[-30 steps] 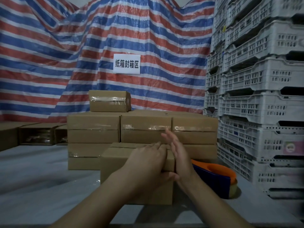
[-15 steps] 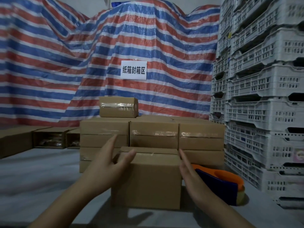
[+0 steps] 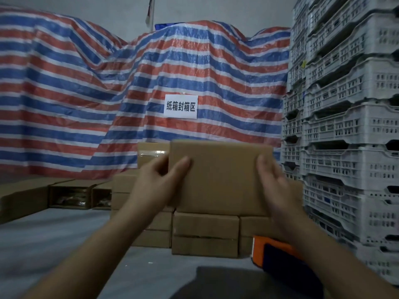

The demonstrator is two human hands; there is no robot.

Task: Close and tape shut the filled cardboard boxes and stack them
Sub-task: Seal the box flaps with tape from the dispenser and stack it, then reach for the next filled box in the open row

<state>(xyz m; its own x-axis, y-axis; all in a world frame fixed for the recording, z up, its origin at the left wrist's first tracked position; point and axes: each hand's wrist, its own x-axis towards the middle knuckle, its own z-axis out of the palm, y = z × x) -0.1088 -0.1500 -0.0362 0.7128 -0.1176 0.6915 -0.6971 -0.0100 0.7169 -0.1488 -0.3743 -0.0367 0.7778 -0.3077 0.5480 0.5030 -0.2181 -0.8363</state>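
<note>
A closed brown cardboard box (image 3: 220, 178) is up in the air in front of the stack of taped boxes (image 3: 205, 234), held between both hands. My left hand (image 3: 155, 182) grips its left edge, thumb on the near face. My right hand (image 3: 274, 182) holds its right edge, fingers on the near face. One taped box (image 3: 151, 154) sits on top of the stack, just behind and left of the lifted box. The orange and blue tape dispenser (image 3: 274, 253) lies on the grey table at the lower right.
White plastic crates (image 3: 345, 147) are stacked high along the right. Open filled boxes (image 3: 71, 196) stand at the left of the grey table (image 3: 54, 244). A striped tarp with a white sign (image 3: 181, 106) hangs behind.
Both hands took the box by its sides and lifted it off the table to the height of the stack's top. The view tilted upward.
</note>
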